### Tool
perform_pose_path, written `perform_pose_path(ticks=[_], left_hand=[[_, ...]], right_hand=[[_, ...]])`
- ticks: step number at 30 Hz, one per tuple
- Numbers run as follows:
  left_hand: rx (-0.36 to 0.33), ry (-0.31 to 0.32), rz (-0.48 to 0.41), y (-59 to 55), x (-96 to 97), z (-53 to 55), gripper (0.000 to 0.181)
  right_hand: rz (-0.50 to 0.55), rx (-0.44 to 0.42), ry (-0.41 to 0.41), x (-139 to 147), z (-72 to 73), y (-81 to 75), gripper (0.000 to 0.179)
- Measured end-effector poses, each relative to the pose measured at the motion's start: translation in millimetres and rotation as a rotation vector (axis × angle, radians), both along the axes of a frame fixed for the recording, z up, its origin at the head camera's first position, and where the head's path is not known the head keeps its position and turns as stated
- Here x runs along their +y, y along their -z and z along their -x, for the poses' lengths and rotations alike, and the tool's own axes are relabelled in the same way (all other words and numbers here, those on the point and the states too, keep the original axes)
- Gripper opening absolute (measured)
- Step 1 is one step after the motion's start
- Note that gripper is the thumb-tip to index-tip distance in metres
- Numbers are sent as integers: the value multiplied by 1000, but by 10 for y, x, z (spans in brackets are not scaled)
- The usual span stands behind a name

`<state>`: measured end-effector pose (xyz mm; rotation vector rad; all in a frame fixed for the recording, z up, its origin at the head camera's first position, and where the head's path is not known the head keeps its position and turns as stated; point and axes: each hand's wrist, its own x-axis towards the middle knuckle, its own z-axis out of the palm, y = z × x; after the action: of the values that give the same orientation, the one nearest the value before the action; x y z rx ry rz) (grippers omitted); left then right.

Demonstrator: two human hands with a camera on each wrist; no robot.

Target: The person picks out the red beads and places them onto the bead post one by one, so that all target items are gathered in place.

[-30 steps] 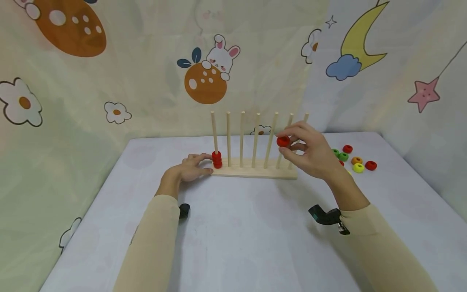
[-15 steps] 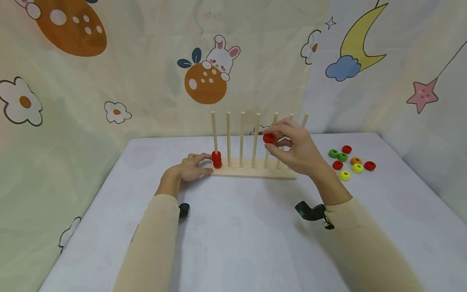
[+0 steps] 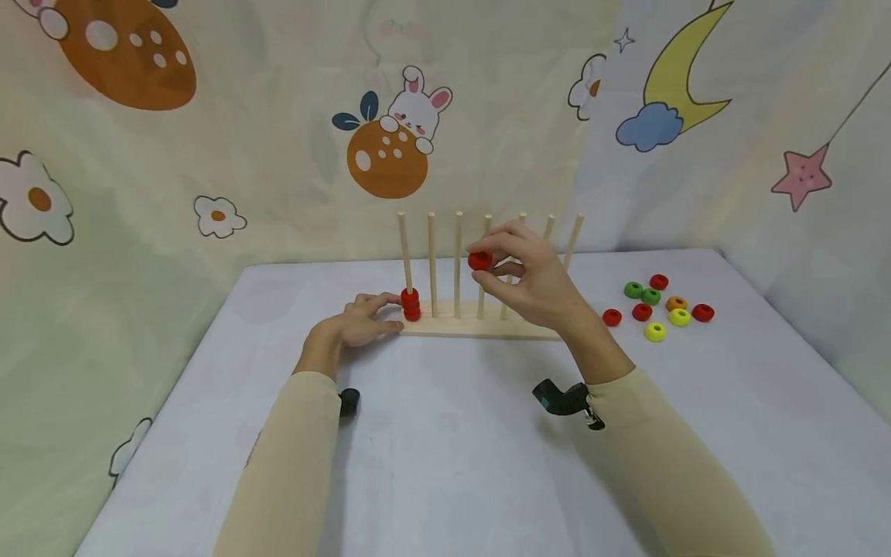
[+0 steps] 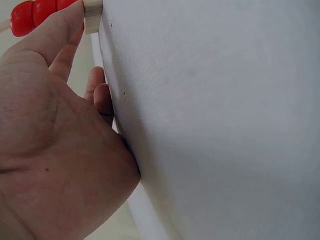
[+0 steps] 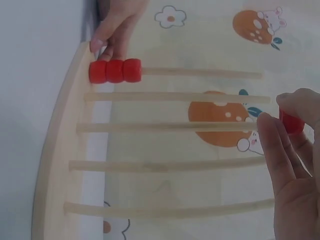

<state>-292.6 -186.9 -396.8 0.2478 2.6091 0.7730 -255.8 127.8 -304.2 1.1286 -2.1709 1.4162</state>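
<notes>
A wooden peg rack [image 3: 480, 329] with several upright pegs stands toward the back of the table. Three red beads [image 3: 411, 305] are stacked at the bottom of its leftmost peg. At that end, my left hand [image 3: 356, 321] holds the base between thumb and fingers; the left wrist view shows the thumb [image 4: 70, 22] against the base end [image 4: 93, 15]. Another red bead [image 3: 479, 261] is pinched between the thumb and fingertips of my right hand [image 3: 525, 271], raised in front of the middle pegs. In the right wrist view this bead [image 5: 291, 121] is close to the peg tips.
To the right of the rack lie loose beads: several red ones [image 3: 642, 312], green ones [image 3: 633, 290], yellow ones [image 3: 655, 332] and an orange one [image 3: 676, 303]. A printed cloth [image 3: 292, 155] hangs behind the white table [image 3: 431, 449].
My right hand has carried the red bead leftward along the rack, from the right-hand pegs to the middle ones. More loose beads show behind it. My left hand stays at the base.
</notes>
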Motion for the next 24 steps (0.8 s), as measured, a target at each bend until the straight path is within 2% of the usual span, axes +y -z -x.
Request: perform_pose_path(ticks=[5,12,19,24], left_hand=[[-2,1,6,8,20,15,60],[-14,-24,8,25,-12,9,61],[-7,-29,-8,27,-30,-18,60],[-2,-36,-5,41,6,5,59]], right_hand=[[-1,-7,-6,-77,7,-1,34],[-47,30,16,-265,42,-62,33],[-44,28,-14,-422,69,-93,34],[-35,28,-13,-479,89,-93,34]])
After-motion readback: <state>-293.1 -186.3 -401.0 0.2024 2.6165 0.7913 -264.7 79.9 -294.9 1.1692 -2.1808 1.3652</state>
